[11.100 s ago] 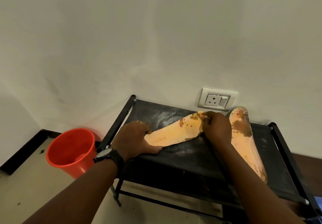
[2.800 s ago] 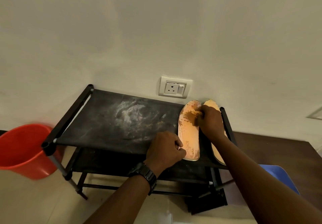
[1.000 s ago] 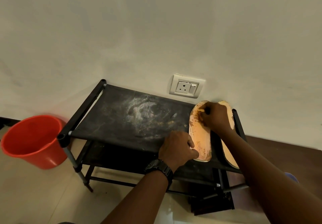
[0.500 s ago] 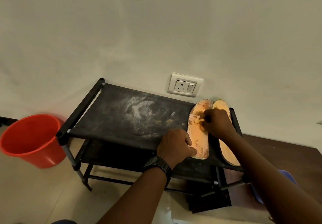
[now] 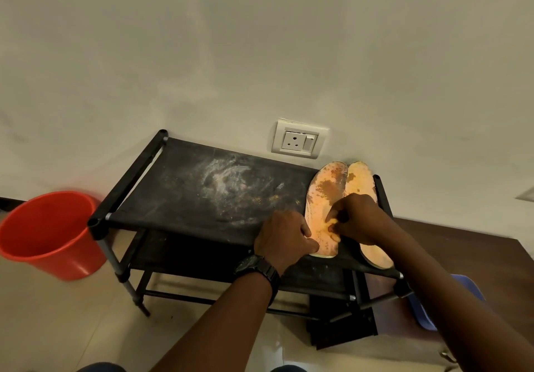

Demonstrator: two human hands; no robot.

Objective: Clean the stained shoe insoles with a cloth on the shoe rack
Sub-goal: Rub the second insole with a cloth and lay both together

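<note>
Lower left of frame: red bucket (image 5: 49,233) on the floor beside the shoe rack (image 5: 202,186), whose top shelf is smeared with white powder. Right of centre: left hand (image 5: 284,238) is curled, thumb clamped on the heel end of the stained insole (image 5: 325,198). Just right of it, an orange cloth (image 5: 332,228) is pinched in the right hand (image 5: 358,218) and pressed onto that insole's lower half. The second insole (image 5: 359,178) lies alongside, partly covered by the right hand.

Both forearms extended forward, left hand (image 5: 284,237) curled, knuckles up, right hand (image 5: 358,218) fingertips seemingly pinched together
</note>
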